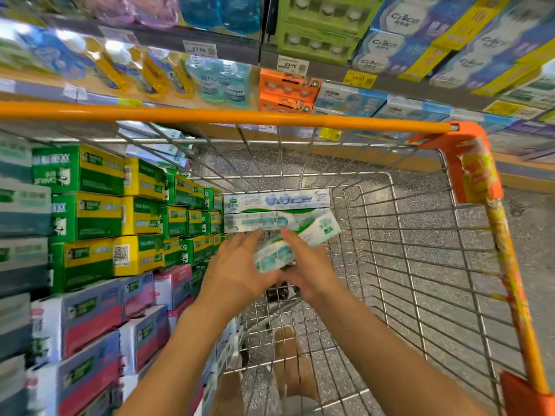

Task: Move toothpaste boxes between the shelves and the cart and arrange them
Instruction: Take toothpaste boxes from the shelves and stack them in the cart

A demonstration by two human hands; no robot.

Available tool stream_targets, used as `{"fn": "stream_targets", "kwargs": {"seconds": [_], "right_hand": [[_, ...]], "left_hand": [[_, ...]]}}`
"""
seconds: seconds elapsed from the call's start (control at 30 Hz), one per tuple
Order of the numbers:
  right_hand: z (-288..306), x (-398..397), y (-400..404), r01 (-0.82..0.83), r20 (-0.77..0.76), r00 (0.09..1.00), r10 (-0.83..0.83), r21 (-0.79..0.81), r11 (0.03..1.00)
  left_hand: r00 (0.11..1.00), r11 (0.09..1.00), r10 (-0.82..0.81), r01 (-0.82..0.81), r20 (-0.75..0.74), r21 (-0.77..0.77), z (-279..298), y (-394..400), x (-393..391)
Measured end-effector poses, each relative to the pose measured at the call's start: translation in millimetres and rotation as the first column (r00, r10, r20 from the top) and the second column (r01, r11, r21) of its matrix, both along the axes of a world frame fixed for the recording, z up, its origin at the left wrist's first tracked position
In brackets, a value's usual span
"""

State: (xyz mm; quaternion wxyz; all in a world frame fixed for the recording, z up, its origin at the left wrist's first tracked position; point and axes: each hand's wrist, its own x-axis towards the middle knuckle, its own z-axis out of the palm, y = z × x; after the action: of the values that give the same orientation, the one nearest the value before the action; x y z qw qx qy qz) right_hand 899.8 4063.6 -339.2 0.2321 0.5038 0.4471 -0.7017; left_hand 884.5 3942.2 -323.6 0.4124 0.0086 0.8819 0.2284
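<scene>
Both my hands reach down into a wire shopping cart (pixel 420 223). My left hand (pixel 240 265) and my right hand (pixel 306 265) hold a white and green toothpaste box (pixel 300 241) between them, tilted up to the right. Beyond it, two more white toothpaste boxes (pixel 276 202) lie stacked flat against the cart's far end. The left side of the cart is packed with green and yellow toothpaste boxes (pixel 120 214) above pink and blue boxes (pixel 99 313). The picture is blurred by motion.
The cart's orange handle bar (pixel 228 117) crosses the view in front of store shelves (pixel 300 70) with mouthwash bottles, orange boxes and blue and white packs. The cart's right half shows bare wire over a speckled floor (pixel 525 229). My bare foot (pixel 294 364) shows below the cart.
</scene>
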Motion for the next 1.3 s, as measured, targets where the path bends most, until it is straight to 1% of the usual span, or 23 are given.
{"fn": "stream_targets", "kwargs": {"seconds": [0.07, 0.13, 0.17, 0.27, 0.33, 0.43, 0.6, 0.67, 0.73, 0.77, 0.8, 0.83, 0.87, 0.9, 0.93, 0.97, 1.03, 1.1, 1.13, 1.17, 1.2, 1.23, 1.3], "right_hand": [[-13, 1, 4, 0.120, 0.088, 0.989, -0.115, -0.061, 0.991], [-23, 1, 8, 0.168, 0.118, 0.981, -0.157, -0.092, 0.981], [-27, 0, 10, 0.197, 0.118, 0.975, -0.187, -0.082, 0.977], [-41, -3, 15, 0.291, 0.120, 0.948, -0.293, 0.040, 0.956], [-47, -5, 16, 0.296, 0.116, 0.946, -0.303, 0.068, 0.953], [-57, -7, 9, 0.248, 0.172, 0.950, -0.260, 0.086, 0.965], [-70, -15, -6, 0.293, 0.215, 0.926, -0.310, 0.106, 0.950], [-72, -15, -6, 0.246, 0.225, 0.939, -0.259, 0.086, 0.966], [-75, -9, -2, 0.169, 0.219, 0.961, -0.169, 0.022, 0.985], [-75, -6, 1, 0.098, 0.218, 0.971, -0.094, -0.008, 0.995], [-70, -4, 4, -0.017, 0.225, 0.974, 0.021, -0.016, 1.000], [-63, -4, 8, -0.167, 0.238, 0.957, 0.163, -0.003, 0.986], [-51, -7, 11, -0.337, 0.256, 0.914, 0.314, 0.052, 0.940], [-38, -11, 14, -0.493, 0.266, 0.855, 0.444, 0.156, 0.856], [-22, -16, 18, -0.603, 0.259, 0.797, 0.545, 0.300, 0.739], [-4, -22, 23, -0.651, 0.234, 0.746, 0.624, 0.454, 0.608], [44, -32, 33, -0.645, 0.216, 0.617, 0.757, 0.690, 0.329], [95, -35, 43, -0.568, 0.272, 0.452, 0.849, 0.822, 0.039], [120, -35, 48, -0.507, 0.299, 0.389, 0.871, 0.859, -0.069], [145, -33, 51, -0.440, 0.314, 0.349, 0.883, 0.887, -0.141], [170, -30, 53, -0.375, 0.317, 0.327, 0.891, 0.908, -0.185], [196, -26, 53, -0.313, 0.310, 0.320, 0.895, 0.926, -0.209], [246, -14, 49, -0.184, 0.258, 0.307, 0.916, 0.960, -0.209]], "left_hand": [[0.998, 0.998, 0.060, -0.060, -0.024, 0.026, 1, -3, -2], [0.991, 0.990, 0.120, -0.115, -0.051, 0.082, 1, -7, -4], [0.988, 0.986, 0.137, -0.130, -0.067, 0.101, 1, -8, -6], [0.980, 0.977, 0.185, -0.176, -0.068, 0.122, 1, -8, -8], [0.979, 0.973, 0.197, -0.187, -0.059, 0.138, 1, -5, -8], [0.974, 0.964, 0.221, -0.210, -0.049, 0.163, 0, -1, -5], [0.971, 0.961, 0.233, -0.223, -0.046, 0.160, -2, -3, -1], [0.969, 0.959, 0.240, -0.228, -0.054, 0.166, -3, -5, -1], [0.970, 0.959, 0.236, -0.222, -0.063, 0.174, -3, -6, -2], [0.970, 0.960, 0.234, -0.219, -0.068, 0.178, -1, -6, -2], [0.969, 0.960, 0.233, -0.215, -0.082, 0.181, 0, -6, -3], [0.968, 0.961, 0.230, -0.209, -0.103, 0.183, 2, -6, -5], [0.966, 0.962, 0.228, -0.203, -0.125, 0.185, 4, -7, -7], [0.965, 0.963, 0.224, -0.197, -0.139, 0.184, 8, -7, -8], [0.964, 0.964, 0.219, -0.190, -0.153, 0.185, 14, -7, -9], [0.962, 0.965, 0.214, -0.180, -0.172, 0.189, 22, -7, -10], [0.952, 0.969, 0.194, -0.149, -0.237, 0.196, 47, -6, -11], [0.927, 0.978, 0.156, -0.095, -0.341, 0.187, 82, -3, -14], [0.907, 0.985, 0.118, -0.054, -0.405, 0.166, 101, -3, -16], [0.883, 0.991, 0.070, -0.007, -0.464, 0.136, 123, -3, -17], [0.852, 0.994, 0.025, 0.036, -0.522, 0.107, 148, -3, -17], [0.817, 0.995, -0.017, 0.073, -0.576, 0.073, 172, -5, -15], [0.730, 0.995, -0.051, 0.093, -0.682, 0.025, 222, -17, -1]]}}
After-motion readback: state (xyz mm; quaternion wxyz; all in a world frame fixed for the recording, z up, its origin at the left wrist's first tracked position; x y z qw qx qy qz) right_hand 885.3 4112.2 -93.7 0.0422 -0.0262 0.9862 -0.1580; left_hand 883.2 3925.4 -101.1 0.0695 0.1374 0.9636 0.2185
